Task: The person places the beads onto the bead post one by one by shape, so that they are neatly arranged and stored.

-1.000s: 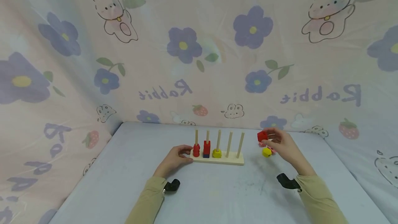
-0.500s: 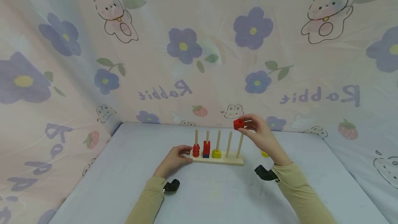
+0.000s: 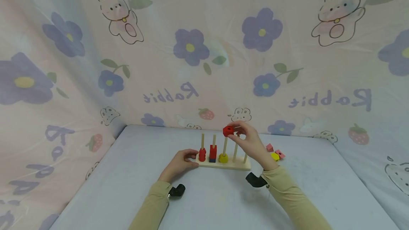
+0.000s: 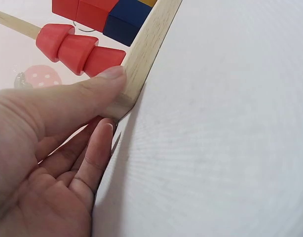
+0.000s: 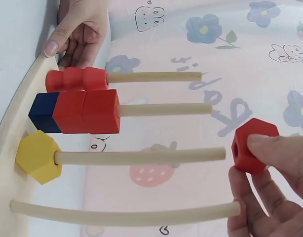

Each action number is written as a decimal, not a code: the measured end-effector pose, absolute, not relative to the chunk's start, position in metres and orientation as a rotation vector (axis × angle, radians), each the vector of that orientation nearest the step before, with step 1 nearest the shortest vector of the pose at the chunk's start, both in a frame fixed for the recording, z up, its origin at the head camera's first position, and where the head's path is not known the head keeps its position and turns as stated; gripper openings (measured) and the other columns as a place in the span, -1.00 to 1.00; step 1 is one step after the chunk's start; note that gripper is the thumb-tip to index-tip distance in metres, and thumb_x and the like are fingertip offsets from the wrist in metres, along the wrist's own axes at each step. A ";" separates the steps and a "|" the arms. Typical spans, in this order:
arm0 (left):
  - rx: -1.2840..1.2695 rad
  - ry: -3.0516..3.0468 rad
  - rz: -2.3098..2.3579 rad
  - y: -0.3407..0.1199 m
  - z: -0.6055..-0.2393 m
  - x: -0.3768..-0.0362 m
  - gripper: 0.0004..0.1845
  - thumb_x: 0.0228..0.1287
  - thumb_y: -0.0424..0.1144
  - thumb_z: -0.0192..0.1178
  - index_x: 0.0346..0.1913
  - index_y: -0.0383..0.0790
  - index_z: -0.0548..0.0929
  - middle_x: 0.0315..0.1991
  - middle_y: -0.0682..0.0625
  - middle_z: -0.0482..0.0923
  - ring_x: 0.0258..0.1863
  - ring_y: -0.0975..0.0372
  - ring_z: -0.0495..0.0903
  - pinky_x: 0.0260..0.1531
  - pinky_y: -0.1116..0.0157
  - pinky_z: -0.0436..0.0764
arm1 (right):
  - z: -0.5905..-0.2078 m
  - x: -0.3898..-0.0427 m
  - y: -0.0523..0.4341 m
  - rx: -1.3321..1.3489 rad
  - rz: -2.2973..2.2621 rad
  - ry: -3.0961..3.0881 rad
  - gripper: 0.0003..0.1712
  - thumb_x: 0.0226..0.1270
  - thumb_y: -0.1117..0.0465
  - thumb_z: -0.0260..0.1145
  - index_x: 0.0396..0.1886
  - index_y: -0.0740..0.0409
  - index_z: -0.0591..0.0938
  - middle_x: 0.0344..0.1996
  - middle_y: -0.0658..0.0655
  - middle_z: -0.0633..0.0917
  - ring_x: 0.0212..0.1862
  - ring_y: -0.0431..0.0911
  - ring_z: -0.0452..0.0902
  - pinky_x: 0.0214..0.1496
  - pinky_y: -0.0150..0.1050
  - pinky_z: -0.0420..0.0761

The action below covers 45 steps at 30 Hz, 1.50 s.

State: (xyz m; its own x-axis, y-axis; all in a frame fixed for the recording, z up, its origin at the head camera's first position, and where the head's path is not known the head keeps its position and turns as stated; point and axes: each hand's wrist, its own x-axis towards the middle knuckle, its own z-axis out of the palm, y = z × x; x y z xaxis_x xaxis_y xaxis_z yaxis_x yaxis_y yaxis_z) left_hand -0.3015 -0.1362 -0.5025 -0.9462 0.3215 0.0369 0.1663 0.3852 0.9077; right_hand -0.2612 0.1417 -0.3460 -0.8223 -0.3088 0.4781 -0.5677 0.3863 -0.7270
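Carried leftward from the loose pieces near the counter's right edge, a red hexagonal bead (image 3: 228,131) now sits pinched in the right hand (image 3: 250,144), fingertips curled round it, just off the tip of the third peg (image 5: 141,157). Its bore faces that peg, nearly in line with the dowel's long axis, though not yet threaded. Three pegs of the wooden peg rack (image 3: 223,164) already carry pieces, including a yellow hexagonal bead (image 3: 223,158); two stand bare. Loose yellow and pink pieces (image 3: 274,153) remain. Thumb and fingers of the left hand (image 3: 179,162) grip the rack's left end.
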 end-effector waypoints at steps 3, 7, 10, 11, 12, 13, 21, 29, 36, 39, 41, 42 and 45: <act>0.432 2.492 1.603 -0.137 -0.502 -0.301 -0.47 0.08 -0.26 0.42 0.15 -0.20 0.55 -0.08 -0.02 0.57 -0.19 0.17 0.56 -0.12 0.19 0.54 | -0.349 -0.264 0.139 0.771 1.431 -2.384 -0.63 0.23 0.46 0.31 0.05 0.38 0.52 -0.05 0.29 0.60 -0.05 0.13 0.55 0.01 0.02 0.53; 0.420 2.493 1.595 -0.138 -0.502 -0.302 -0.45 0.07 -0.24 0.43 0.16 -0.19 0.54 -0.09 -0.01 0.56 -0.19 0.17 0.55 -0.10 0.18 0.54 | -0.370 -0.280 0.140 0.722 1.494 -2.386 -0.62 0.25 0.39 0.33 0.07 0.25 0.54 -0.04 0.20 0.60 -0.05 0.06 0.56 -0.06 -0.18 0.58; 0.423 2.498 1.594 -0.139 -0.504 -0.302 -0.45 0.07 -0.23 0.43 0.16 -0.19 0.54 -0.09 -0.01 0.57 -0.19 0.18 0.55 -0.11 0.19 0.54 | -0.381 -0.288 0.140 0.681 1.534 -2.376 -0.60 0.25 0.36 0.34 0.09 0.15 0.54 -0.02 0.14 0.60 -0.05 0.02 0.57 -0.13 -0.29 0.58; 0.424 2.498 1.596 -0.139 -0.504 -0.302 -0.45 0.07 -0.23 0.43 0.16 -0.19 0.54 -0.09 -0.01 0.57 -0.20 0.18 0.55 -0.11 0.19 0.54 | -0.382 -0.288 0.140 0.681 1.535 -2.373 -0.60 0.25 0.36 0.34 0.09 0.16 0.54 -0.02 0.14 0.60 -0.06 0.02 0.57 -0.14 -0.29 0.58; 0.424 2.499 1.596 -0.139 -0.504 -0.302 -0.45 0.06 -0.24 0.43 0.16 -0.19 0.54 -0.09 -0.01 0.57 -0.20 0.18 0.55 -0.11 0.19 0.53 | -0.384 -0.289 0.140 0.678 1.538 -2.370 -0.60 0.25 0.36 0.34 0.09 0.15 0.54 -0.03 0.14 0.60 -0.07 0.02 0.57 -0.14 -0.27 0.58; 0.421 2.499 1.596 -0.139 -0.504 -0.302 -0.45 0.07 -0.23 0.43 0.16 -0.19 0.54 -0.09 -0.01 0.57 -0.20 0.18 0.55 -0.11 0.20 0.53 | -0.386 -0.289 0.139 0.678 1.543 -2.367 -0.60 0.25 0.37 0.34 0.09 0.16 0.54 -0.04 0.14 0.61 -0.08 0.03 0.57 -0.14 -0.26 0.58; 0.411 2.507 1.587 -0.139 -0.503 -0.301 -0.45 0.06 -0.24 0.43 0.16 -0.20 0.55 -0.10 -0.01 0.57 -0.20 0.18 0.55 -0.11 0.20 0.54 | -0.410 -0.289 0.136 0.506 1.601 -2.415 -0.60 0.21 0.37 0.36 0.04 0.16 0.50 -0.10 0.11 0.61 -0.11 -0.02 0.53 -0.08 -0.29 0.56; 0.416 2.497 1.594 -0.138 -0.504 -0.304 -0.45 0.08 -0.24 0.42 0.17 -0.20 0.54 -0.06 -0.03 0.56 -0.17 0.17 0.54 -0.09 0.17 0.54 | -0.434 -0.286 0.130 0.297 1.800 -2.357 -0.58 0.13 0.44 0.40 0.00 0.28 0.51 -0.08 0.23 0.61 -0.06 0.08 0.55 0.01 -0.18 0.56; 0.389 2.490 1.588 -0.136 -0.505 -0.304 -0.45 0.08 -0.22 0.43 0.16 -0.16 0.54 -0.08 0.00 0.56 -0.17 0.17 0.54 -0.08 0.18 0.53 | -0.455 -0.284 0.130 0.190 1.795 -2.424 -0.65 0.12 0.45 0.40 -0.07 0.29 0.57 -0.16 0.20 0.64 -0.10 0.05 0.54 0.05 -0.08 0.53; 0.380 2.493 1.585 -0.135 -0.504 -0.303 -0.45 0.08 -0.22 0.43 0.17 -0.16 0.54 -0.08 0.00 0.56 -0.17 0.17 0.54 -0.08 0.18 0.53 | -0.461 -0.284 0.131 0.176 1.782 -2.443 -0.67 0.11 0.46 0.39 -0.10 0.26 0.58 -0.20 0.17 0.63 -0.14 0.03 0.51 -0.01 -0.13 0.54; 0.377 2.489 1.589 -0.135 -0.504 -0.302 -0.45 0.08 -0.23 0.43 0.17 -0.16 0.54 -0.08 0.00 0.56 -0.17 0.17 0.53 -0.07 0.17 0.53 | -0.464 -0.284 0.131 0.175 1.775 -2.452 -0.67 0.12 0.46 0.39 -0.10 0.25 0.59 -0.21 0.15 0.63 -0.15 0.01 0.51 -0.03 -0.15 0.54; 0.378 2.487 1.593 -0.135 -0.504 -0.303 -0.45 0.08 -0.24 0.43 0.17 -0.17 0.53 -0.07 -0.01 0.55 -0.17 0.16 0.53 -0.07 0.17 0.53 | -0.466 -0.285 0.132 0.176 1.776 -2.452 -0.67 0.12 0.46 0.38 -0.10 0.25 0.59 -0.20 0.15 0.63 -0.14 0.01 0.51 -0.03 -0.15 0.54; 0.386 2.477 1.607 -0.135 -0.504 -0.303 -0.44 0.08 -0.26 0.42 0.18 -0.20 0.53 -0.07 -0.03 0.55 -0.16 0.15 0.53 -0.06 0.14 0.53 | -0.468 -0.284 0.133 0.193 1.781 -2.435 -0.66 0.13 0.47 0.37 -0.07 0.26 0.59 -0.17 0.16 0.65 -0.09 0.04 0.54 0.02 -0.11 0.53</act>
State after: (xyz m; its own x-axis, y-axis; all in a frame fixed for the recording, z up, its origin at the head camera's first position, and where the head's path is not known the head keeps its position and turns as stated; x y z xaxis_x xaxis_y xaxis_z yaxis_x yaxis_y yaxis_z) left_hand -0.3026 -0.1355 -0.5043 -0.9532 0.3023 0.0030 0.1259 0.3880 0.9130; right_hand -0.2844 0.1331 -0.4679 -0.9849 -0.0330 0.1700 -0.1720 0.3002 -0.9382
